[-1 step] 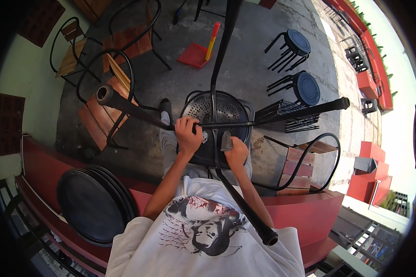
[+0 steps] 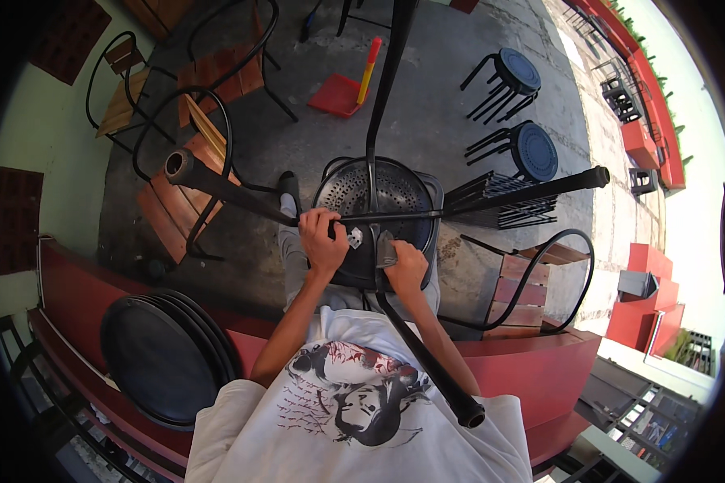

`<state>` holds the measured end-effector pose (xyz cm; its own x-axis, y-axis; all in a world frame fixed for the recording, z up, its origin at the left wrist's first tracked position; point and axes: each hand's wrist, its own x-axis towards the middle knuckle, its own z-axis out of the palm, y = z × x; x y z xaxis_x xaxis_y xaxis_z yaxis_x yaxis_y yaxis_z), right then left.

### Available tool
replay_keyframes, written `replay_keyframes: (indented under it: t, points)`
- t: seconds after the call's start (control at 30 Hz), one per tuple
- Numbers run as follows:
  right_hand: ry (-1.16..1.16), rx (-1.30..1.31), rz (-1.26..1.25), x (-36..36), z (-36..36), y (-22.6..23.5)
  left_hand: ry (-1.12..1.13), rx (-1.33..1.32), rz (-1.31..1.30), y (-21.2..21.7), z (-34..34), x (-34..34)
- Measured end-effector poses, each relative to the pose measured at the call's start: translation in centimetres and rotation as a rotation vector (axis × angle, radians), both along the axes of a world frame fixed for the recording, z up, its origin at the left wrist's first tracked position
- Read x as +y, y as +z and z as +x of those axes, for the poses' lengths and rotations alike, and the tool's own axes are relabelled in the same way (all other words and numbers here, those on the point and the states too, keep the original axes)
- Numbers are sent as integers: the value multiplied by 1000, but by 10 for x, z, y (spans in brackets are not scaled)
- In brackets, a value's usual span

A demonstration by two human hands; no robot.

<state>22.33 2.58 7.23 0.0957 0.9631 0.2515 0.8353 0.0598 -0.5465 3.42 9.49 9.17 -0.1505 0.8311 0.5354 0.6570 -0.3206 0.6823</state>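
An upside-down black metal stool (image 2: 411, 214) rests across my lap, its legs splayed outward and its perforated round seat (image 2: 370, 187) facing down. My left hand (image 2: 324, 241) is closed round the stool's crossbar, left of the middle. A small torn white patch (image 2: 354, 237) shows beside its fingers on the dark surface. In my right hand (image 2: 408, 266) is a flat grey piece (image 2: 387, 249), pinched and held against the stool beside the near leg (image 2: 427, 362). Whether it is a scraper blade or folded sheet, I cannot tell.
Wooden-slat chairs (image 2: 187, 189) stand at left, another chair (image 2: 517, 294) at right. Stacked stools (image 2: 532, 153) are on the right. A red dustpan (image 2: 335, 95) lies ahead. Round black tops (image 2: 159, 362) lean on the red ledge (image 2: 524, 370) behind me.
My right hand has moved slightly left with the grey piece, which now shows a broader face. My left hand has shifted a little left, baring more of the white patch.
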Motion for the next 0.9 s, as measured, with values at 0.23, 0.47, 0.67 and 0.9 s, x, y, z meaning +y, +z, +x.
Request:
replay_keyframes:
  t: [0.23,0.47,0.67,0.9]
  points:
    - [-199,26,8,27,21,9,312,-357,-101,5,-63,-25]
    - [-70,18,10,29,2,9,-212,-891,-456,12,-80,19]
    - [-339,60,-19,20,60,9,-254,-742,-580,6,-87,2]
    - [-536,898,-2,-58,19,49,-231,-705,-600,8,-83,-48]
